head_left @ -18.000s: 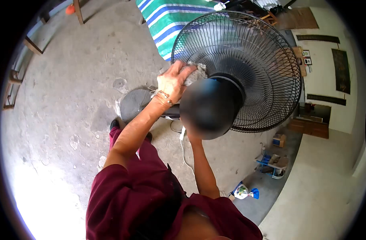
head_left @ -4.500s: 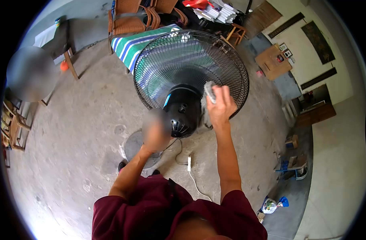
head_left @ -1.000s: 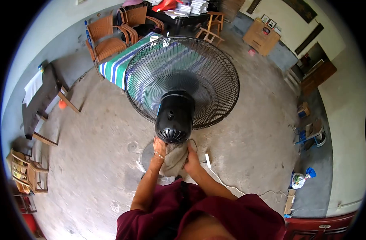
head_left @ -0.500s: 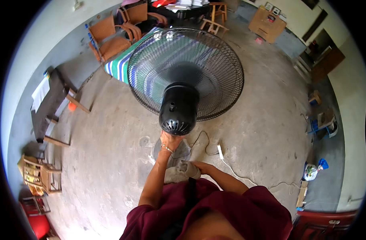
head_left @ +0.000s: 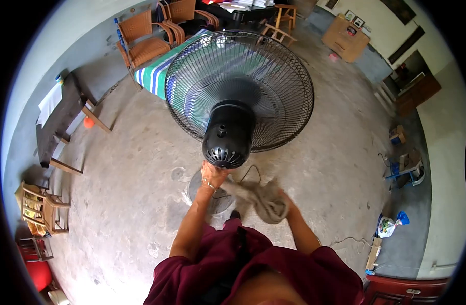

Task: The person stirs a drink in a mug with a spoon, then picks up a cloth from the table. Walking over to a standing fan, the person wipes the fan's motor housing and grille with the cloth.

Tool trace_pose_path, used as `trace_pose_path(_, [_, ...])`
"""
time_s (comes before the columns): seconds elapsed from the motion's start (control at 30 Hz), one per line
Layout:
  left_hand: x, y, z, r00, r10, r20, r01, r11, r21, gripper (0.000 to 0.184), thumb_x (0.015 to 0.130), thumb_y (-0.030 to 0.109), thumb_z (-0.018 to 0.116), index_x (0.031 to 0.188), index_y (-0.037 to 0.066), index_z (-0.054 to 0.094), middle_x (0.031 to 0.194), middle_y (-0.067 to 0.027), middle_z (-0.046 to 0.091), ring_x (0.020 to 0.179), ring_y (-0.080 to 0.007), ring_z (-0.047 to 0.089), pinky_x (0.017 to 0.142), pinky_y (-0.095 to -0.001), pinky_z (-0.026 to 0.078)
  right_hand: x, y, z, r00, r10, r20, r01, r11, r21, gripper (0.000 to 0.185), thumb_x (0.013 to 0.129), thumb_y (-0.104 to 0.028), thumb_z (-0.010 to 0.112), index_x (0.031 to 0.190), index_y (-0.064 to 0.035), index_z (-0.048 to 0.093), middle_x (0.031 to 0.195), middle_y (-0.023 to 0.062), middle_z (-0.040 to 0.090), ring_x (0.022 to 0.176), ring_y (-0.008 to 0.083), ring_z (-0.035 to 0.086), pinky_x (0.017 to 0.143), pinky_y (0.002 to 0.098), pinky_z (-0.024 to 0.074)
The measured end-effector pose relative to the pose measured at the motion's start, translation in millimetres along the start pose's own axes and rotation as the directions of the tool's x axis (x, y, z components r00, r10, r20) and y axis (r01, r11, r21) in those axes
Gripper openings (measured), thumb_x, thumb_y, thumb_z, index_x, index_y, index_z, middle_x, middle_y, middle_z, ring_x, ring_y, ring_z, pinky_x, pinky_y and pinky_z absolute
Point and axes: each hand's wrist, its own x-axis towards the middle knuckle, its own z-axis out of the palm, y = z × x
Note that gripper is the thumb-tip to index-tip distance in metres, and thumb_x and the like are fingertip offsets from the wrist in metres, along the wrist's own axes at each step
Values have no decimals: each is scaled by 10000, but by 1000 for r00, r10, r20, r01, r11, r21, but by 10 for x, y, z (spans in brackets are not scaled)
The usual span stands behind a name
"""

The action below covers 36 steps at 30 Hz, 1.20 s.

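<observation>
A black pedestal fan (head_left: 228, 137) stands in front of me, its wire cage facing away and its motor housing towards me. Just beneath the housing, my left hand (head_left: 214, 175) is wrapped round the fan's neck, which is mostly hidden. My right hand (head_left: 289, 204) grips a greyish-brown cloth (head_left: 266, 203), partly blurred, that hangs bunched to the right of the fan's stand. One end of the cloth reaches close to my left hand. Below, the round fan base (head_left: 196, 188) rests on the floor, partly covered by my left arm.
A bed-like surface with a striped green sheet (head_left: 154, 76) lies behind the fan. Wicker chairs (head_left: 141, 40) stand at the back left, a dark bench (head_left: 60, 119) at the left. A power cable (head_left: 352, 239) runs over the concrete floor. Bags and boxes line the right wall.
My right hand has moved up and forward from my waist, bringing the cloth out beside the fan's stand. My left hand keeps its hold under the motor housing.
</observation>
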Motion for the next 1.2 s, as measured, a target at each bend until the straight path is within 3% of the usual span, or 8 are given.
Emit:
trace_pose_path(0.03, [-4,11,-13,999,-25,-22,25,999,-32,607,633,382,763,1125,86,566,1046,-144,625,965,-345,585,819,-420,459,15,-52,-145,869,-467,162,478,712,-515,352,885,-253,533,1143,-14,511,1058,100,572,927,194,568,779,335,521])
trace_pose_path(0.1, [25,29,-36,1000,11,7,-10,999,-36,581,634,379,761,1101,83,581,1038,-145,628,959,-342,589,813,-419,461,-1121,-1039,881,964,-265,-21,258,916,307,323,897,-280,515,1101,-30,529,1015,94,584,890,203,585,751,340,540])
trace_pose_path(0.17, [33,56,-57,999,46,10,-46,998,-32,512,643,366,754,1042,77,614,1017,-146,638,935,-334,602,794,-418,470,-1458,-1559,1190,643,-740,199,753,658,13,584,710,-383,699,1097,28,548,1013,112,612,899,209,614,788,349,522])
trace_pose_path(0.3, [40,52,-51,998,43,52,-39,996,-76,512,652,359,746,1057,79,607,1015,-149,638,925,-336,607,785,-419,475,-2006,-2293,1988,247,-945,216,966,224,-129,537,687,-245,666,1114,61,554,1014,123,623,878,184,614,792,303,492])
trace_pose_path(0.5, [36,50,-68,992,127,-10,-127,992,-17,557,661,370,735,1114,87,579,1038,-166,624,933,-357,596,798,-421,471,-1585,-3118,2653,-107,-825,555,522,-521,-675,409,712,-181,668,1039,46,575,1052,128,565,973,257,566,833,326,451])
trace_pose_path(0.67, [69,51,-70,997,73,8,-73,997,-12,599,659,374,746,1151,93,550,1059,-166,617,949,-358,592,808,-422,470,-1395,-2926,3029,-115,-866,487,360,-493,-792,412,724,-244,653,1025,32,600,1070,149,561,970,301,572,845,347,441])
trace_pose_path(0.73, [70,5,-50,997,80,-17,-81,995,-60,591,661,361,751,1146,88,552,1061,-164,618,953,-353,594,812,-421,471,-1309,-2877,3033,127,-806,578,402,-491,-773,403,714,-244,657,1016,19,612,1019,133,591,939,292,590,823,345,452])
trace_pose_path(1.2, [91,-14,-65,984,178,-27,-179,983,-43,521,650,299,754,1091,76,588,1040,-153,622,936,-352,591,805,-432,472,-1319,-3500,3160,72,-886,458,457,-379,-805,287,752,-243,612,935,-28,662,813,141,664,742,220,644,696,322,482])
